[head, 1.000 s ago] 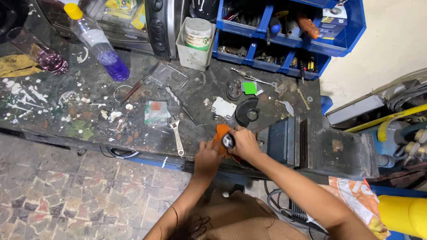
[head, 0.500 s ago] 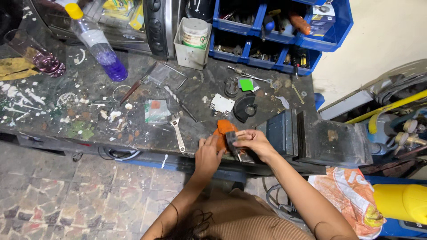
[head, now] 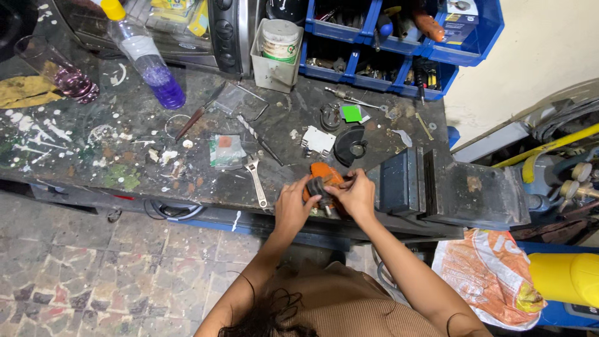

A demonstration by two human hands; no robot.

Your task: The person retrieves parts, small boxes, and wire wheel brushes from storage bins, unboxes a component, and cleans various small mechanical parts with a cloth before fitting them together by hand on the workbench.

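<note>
A: Head view, both arms reach forward, elbows bent, to the bench's front edge (head: 187, 209).

B: The left hand (head: 291, 206) curls around the orange power tool (head: 322, 173), fingers wrapped on it.

A: The right hand (head: 357, 195) pinches the tool's dark front part, just left of the vise (head: 449, 187).

B: An adjustable wrench (head: 256, 178) lies nearby.

The small orange plastic power tool (head: 324, 178) looks smooth, with a dark matt part; the dark workbench top (head: 125, 156) is rough and paint-spattered; the grey metal bench vise (head: 449, 187) looks dull and worn; the small adjustable metal wrench (head: 256, 178) shines faintly; the clear plastic bottle of purple liquid (head: 150, 62) is glossy.
</note>
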